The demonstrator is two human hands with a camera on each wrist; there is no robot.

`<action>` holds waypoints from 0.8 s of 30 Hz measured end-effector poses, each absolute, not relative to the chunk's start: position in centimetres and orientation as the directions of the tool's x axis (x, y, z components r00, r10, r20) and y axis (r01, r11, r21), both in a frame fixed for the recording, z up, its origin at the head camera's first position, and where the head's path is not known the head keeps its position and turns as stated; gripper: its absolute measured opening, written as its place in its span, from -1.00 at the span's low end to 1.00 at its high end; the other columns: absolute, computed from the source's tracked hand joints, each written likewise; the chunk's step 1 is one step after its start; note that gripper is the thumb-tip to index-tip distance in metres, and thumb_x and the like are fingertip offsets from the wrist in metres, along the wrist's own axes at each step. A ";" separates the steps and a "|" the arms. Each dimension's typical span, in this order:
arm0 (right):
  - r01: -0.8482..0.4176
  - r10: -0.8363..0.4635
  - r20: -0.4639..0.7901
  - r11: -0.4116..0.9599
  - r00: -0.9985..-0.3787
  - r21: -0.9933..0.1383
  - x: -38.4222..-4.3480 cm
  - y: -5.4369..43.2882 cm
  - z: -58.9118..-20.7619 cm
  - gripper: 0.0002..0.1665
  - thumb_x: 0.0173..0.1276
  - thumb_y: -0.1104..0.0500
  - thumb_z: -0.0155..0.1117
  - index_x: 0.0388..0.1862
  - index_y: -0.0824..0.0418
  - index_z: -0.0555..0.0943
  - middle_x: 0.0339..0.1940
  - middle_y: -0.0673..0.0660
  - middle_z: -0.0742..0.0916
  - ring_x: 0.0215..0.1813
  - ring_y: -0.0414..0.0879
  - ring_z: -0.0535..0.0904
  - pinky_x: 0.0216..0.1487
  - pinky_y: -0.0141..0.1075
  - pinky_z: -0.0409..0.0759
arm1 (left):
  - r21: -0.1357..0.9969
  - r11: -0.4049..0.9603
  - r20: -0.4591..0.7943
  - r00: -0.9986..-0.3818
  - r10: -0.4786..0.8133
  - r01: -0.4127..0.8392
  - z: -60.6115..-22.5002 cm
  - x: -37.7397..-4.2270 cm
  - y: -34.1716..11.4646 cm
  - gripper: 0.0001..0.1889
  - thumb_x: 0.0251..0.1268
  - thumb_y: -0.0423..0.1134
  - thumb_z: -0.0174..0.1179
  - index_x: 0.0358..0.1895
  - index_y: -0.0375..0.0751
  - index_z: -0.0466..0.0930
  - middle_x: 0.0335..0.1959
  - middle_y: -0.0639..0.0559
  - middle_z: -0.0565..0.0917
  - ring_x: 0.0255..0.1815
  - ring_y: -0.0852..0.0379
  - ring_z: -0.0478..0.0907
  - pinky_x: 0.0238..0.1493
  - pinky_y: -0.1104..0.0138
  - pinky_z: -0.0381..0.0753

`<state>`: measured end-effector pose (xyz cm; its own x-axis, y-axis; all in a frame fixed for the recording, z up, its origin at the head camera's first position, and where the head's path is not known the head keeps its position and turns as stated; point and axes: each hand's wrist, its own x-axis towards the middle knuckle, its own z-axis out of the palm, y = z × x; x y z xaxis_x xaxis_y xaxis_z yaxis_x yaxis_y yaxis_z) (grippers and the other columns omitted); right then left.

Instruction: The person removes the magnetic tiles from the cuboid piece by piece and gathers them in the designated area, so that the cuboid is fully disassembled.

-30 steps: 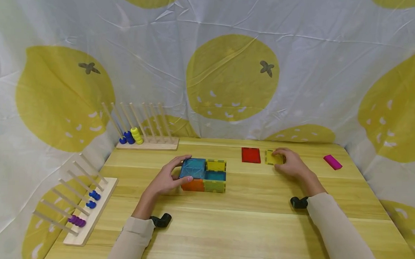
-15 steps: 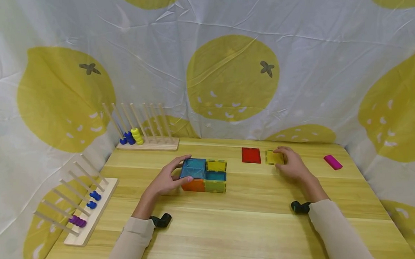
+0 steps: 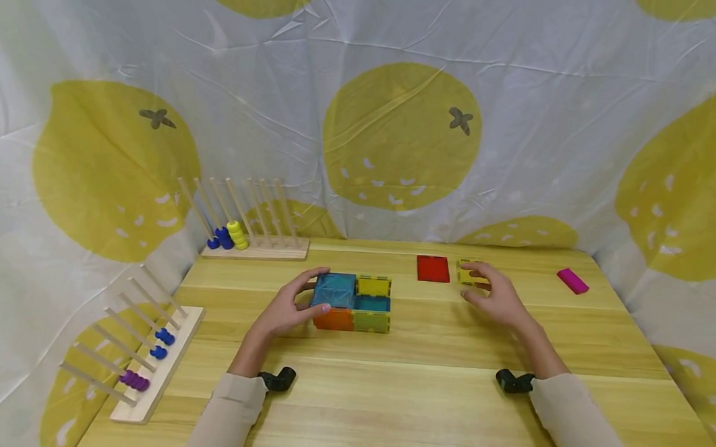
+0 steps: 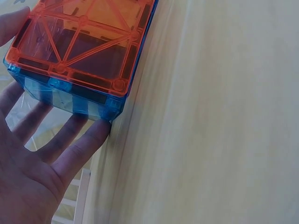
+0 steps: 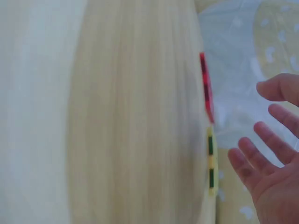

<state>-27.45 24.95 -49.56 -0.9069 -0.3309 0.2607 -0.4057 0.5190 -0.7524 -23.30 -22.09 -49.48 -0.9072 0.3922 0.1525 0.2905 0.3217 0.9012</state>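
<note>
Patience helps here: the left hand (image 3: 286, 311) grips the block of magnetic tiles (image 3: 351, 302) at its left side, thumb on the orange face, and should hold it steady. The right hand (image 3: 492, 299), fingers spread and holding nothing, hovers over the flat yellow tile (image 3: 468, 272) beside the red tile (image 3: 432, 268). I judge lifting one edge first makes the pinch easier.
</note>
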 end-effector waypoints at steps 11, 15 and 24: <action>-0.379 -0.365 0.234 0.399 -0.901 -0.835 -25.1 22.1 -48.8 -0.33 0.43 0.17 0.42 0.45 0.25 0.44 0.41 0.39 0.53 0.36 0.37 0.51 0.31 0.20 0.57 | 0.899 0.332 0.149 -0.911 0.385 0.287 -49.4 -23.3 -22.0 -0.21 0.37 -0.20 0.38 0.60 0.07 0.22 0.60 -0.03 0.25 0.53 -0.36 0.30 0.23 -0.07 0.66; -0.375 -0.382 0.235 0.349 -0.894 -0.859 -24.6 21.0 -48.5 -0.33 0.41 0.16 0.43 0.44 0.24 0.45 0.39 0.36 0.55 0.35 0.35 0.52 0.30 0.12 0.60 | 0.899 0.330 0.152 -0.913 0.379 0.287 -49.6 -23.5 -22.0 -0.23 0.37 -0.19 0.38 0.59 0.09 0.24 0.60 -0.05 0.27 0.53 -0.35 0.30 0.23 -0.06 0.66; -0.349 -0.430 0.218 0.256 -0.876 -0.901 -23.6 18.4 -48.4 -0.38 0.39 0.17 0.46 0.39 0.14 0.51 0.36 0.30 0.59 0.33 0.35 0.55 0.29 0.10 0.61 | 0.897 0.341 0.144 -0.916 0.374 0.281 -49.6 -23.4 -21.9 -0.26 0.36 -0.17 0.39 0.54 0.29 0.27 0.59 -0.01 0.28 0.52 -0.33 0.32 0.22 -0.07 0.66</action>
<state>-23.60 18.39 -48.36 -0.8762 -0.4300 0.2175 -0.3494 0.2559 -0.9014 -23.38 -21.92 -49.56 -0.9161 0.3740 0.1444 0.2805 0.3408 0.8973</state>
